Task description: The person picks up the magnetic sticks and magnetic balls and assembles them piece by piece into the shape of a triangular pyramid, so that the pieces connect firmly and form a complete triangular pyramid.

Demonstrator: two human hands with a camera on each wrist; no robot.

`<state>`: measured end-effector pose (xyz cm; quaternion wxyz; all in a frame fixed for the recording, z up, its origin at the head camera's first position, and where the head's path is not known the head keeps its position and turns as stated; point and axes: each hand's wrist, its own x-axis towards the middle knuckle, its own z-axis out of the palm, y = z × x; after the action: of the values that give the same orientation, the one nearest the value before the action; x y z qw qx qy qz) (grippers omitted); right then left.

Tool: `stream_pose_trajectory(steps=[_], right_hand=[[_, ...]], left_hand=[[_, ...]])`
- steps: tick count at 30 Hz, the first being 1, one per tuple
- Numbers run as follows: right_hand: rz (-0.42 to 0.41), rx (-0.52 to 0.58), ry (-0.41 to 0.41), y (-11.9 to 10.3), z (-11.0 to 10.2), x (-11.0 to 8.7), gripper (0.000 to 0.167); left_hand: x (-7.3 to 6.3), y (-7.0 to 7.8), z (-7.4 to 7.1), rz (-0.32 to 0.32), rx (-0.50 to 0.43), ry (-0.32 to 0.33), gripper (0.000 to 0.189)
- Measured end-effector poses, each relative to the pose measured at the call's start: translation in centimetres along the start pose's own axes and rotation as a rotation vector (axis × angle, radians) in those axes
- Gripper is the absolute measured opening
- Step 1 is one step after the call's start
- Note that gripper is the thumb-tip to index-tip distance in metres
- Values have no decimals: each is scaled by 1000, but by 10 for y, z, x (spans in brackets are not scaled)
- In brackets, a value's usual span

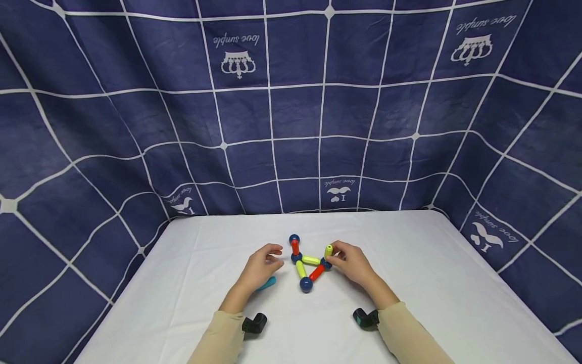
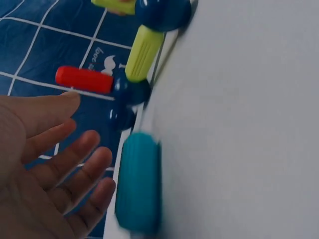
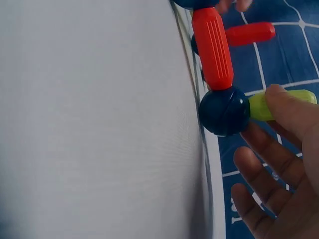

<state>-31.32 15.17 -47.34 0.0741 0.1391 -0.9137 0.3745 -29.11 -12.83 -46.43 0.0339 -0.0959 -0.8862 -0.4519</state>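
Note:
On the table stands a triangle of magnetic rods and dark blue balls. Its sides are two yellow-green rods (image 1: pixel 311 260) and a red rod (image 1: pixel 316 273), with a blue ball (image 1: pixel 306 284) at the near corner. My right hand (image 1: pixel 352 262) pinches a yellow-green rod (image 3: pixel 259 107) that stands up from the right corner ball (image 3: pixel 224 111). Another red rod (image 2: pixel 84 79) rises from the left corner ball (image 1: pixel 296 258). My left hand (image 1: pixel 259 265) hovers left of it, fingers apart and holding nothing. Under that hand lies a teal rod (image 2: pixel 138 183), partly hidden in the head view.
Behind the upright red rod is one more blue ball (image 1: pixel 294 238). A white cloth covers the table (image 1: pixel 409 253). Dark blue curtain fabric (image 1: pixel 295 116) with white lines hangs behind and at the sides. Each wrist wears a black camera (image 1: pixel 255 323).

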Motion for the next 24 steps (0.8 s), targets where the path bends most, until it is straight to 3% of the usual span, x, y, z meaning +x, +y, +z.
stream_pose_trajectory(steps=[6, 12, 17, 24], right_hand=[[3, -36, 6, -3, 0, -10, 17], [-1, -30, 28, -7, 3, -18, 19], [-13, 0, 35, -9, 7, -22, 20], [-22, 19, 43, -8, 8, -23, 20]], left_hand=[[-17, -10, -21, -47, 233, -70, 32], [-29, -20, -27, -33, 310, -130, 22], [-32, -22, -24, -1, 264, -69, 11], [-25, -13, -18, -9, -12, 21, 16]])
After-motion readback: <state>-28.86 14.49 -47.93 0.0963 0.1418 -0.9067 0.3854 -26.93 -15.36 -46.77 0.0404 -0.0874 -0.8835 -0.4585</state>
